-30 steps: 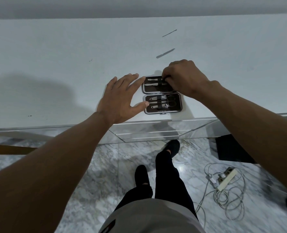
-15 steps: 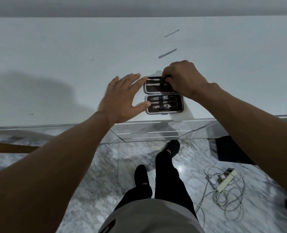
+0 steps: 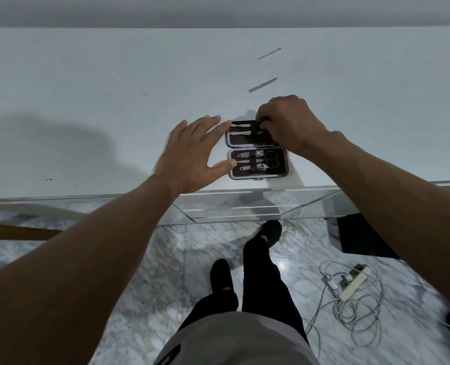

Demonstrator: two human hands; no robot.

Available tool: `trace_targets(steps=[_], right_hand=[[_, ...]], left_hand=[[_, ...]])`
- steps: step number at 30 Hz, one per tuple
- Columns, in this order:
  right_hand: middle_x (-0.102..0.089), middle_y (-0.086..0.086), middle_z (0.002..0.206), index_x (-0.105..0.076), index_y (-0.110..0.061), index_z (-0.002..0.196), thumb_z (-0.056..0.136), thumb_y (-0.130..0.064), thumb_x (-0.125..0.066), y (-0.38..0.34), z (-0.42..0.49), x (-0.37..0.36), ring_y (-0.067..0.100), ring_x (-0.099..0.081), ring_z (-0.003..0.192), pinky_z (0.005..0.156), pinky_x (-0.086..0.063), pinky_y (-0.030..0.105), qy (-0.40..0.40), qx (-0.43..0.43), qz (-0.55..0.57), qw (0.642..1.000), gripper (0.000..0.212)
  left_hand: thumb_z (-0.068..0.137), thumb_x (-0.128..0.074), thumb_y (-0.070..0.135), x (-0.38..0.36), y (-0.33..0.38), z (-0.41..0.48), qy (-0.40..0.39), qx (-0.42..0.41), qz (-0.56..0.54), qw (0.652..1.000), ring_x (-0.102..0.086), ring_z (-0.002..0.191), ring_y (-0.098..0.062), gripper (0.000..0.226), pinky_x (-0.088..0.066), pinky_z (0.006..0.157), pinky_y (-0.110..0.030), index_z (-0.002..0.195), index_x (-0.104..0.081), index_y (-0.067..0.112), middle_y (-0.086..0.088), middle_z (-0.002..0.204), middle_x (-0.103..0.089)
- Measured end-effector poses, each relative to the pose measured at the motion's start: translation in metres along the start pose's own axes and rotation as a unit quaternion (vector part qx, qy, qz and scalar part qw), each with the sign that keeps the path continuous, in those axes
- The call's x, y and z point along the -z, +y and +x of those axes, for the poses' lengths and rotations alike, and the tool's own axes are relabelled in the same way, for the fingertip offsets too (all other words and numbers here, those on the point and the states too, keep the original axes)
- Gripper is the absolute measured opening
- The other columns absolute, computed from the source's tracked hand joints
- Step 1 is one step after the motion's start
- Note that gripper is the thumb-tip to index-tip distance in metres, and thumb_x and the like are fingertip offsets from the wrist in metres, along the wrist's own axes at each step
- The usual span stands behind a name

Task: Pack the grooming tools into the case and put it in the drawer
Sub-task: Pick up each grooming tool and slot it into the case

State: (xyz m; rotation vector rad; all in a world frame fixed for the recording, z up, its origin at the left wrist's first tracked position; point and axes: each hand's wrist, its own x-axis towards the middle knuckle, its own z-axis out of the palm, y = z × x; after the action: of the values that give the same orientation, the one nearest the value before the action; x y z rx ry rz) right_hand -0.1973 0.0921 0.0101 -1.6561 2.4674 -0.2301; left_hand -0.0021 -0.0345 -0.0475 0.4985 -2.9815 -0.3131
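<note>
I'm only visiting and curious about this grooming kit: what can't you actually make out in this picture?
All from the head view:
- What the right hand is pinching: its own knuckles cover the far right end of the open case.
- What the two loose tools farther back on the table are: too small and thin.
- The drawer: only a mirrored front shows below the table edge; no handle visible.
</note>
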Motion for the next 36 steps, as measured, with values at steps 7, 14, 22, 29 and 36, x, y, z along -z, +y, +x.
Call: trace_targets(steps=[7, 14, 22, 29, 36], right_hand=[[-0.069, 0.016, 0.100, -0.070, -0.008, 0.099, 0.090, -0.009, -0.052, 0.002, 0.000, 0.001, 0.036, -0.059, 0.096, 0.080, -0.045, 0.037, -0.006, 0.000, -0.008, 1.000, 0.020], [-0.070, 0.015, 0.098, -0.070, -0.009, 0.097, 0.089, -0.010, -0.048, 0.002, -0.003, 0.006, 0.035, -0.060, 0.093, 0.080, -0.049, 0.038, 0.002, -0.015, 0.005, 1.000, 0.023], [-0.065, 0.016, 0.119, -0.065, -0.009, 0.117, 0.095, -0.017, -0.052, 0.012, 0.008, 0.024, 0.035, -0.060, 0.110, 0.089, -0.046, 0.038, 0.000, -0.062, -0.014, 0.998, 0.027], [-0.064, 0.020, 0.113, -0.065, 0.001, 0.111, 0.090, -0.006, -0.056, 0.025, 0.057, 0.028, 0.038, -0.060, 0.105, 0.088, -0.048, 0.040, -0.037, -0.068, -0.038, 0.996, 0.023], [-0.068, 0.018, 0.105, -0.068, -0.005, 0.100, 0.082, 0.004, -0.060, 0.033, 0.097, 0.027, 0.038, -0.063, 0.097, 0.080, -0.051, 0.035, -0.091, -0.047, -0.061, 0.993, 0.021]], left_hand=[[0.089, -0.033, 0.070, 0.000, 0.000, 0.000, -0.001, 0.001, -0.003, 1.000, -0.023, 0.148, -0.016, 0.077, -0.013, 0.122, -0.046, 0.154, -0.023, 0.031, 0.004, 0.159, -0.029], [0.089, -0.031, 0.071, 0.001, -0.001, 0.000, -0.007, -0.001, -0.011, 1.000, -0.022, 0.149, -0.017, 0.077, -0.013, 0.122, -0.047, 0.154, -0.021, 0.031, 0.003, 0.160, -0.028], [0.089, -0.029, 0.072, 0.004, 0.000, -0.001, -0.012, -0.002, -0.016, 1.000, -0.021, 0.149, -0.017, 0.078, -0.014, 0.122, -0.047, 0.154, -0.022, 0.030, 0.003, 0.160, -0.028], [0.089, -0.030, 0.072, 0.004, 0.001, -0.001, -0.017, 0.002, -0.012, 1.000, -0.022, 0.149, -0.017, 0.078, -0.015, 0.122, -0.047, 0.154, -0.023, 0.030, 0.003, 0.161, -0.028], [0.087, -0.036, 0.069, 0.006, 0.002, -0.001, -0.015, 0.008, -0.017, 1.000, -0.024, 0.148, -0.015, 0.078, -0.016, 0.121, -0.046, 0.153, -0.026, 0.030, 0.006, 0.159, -0.030]])
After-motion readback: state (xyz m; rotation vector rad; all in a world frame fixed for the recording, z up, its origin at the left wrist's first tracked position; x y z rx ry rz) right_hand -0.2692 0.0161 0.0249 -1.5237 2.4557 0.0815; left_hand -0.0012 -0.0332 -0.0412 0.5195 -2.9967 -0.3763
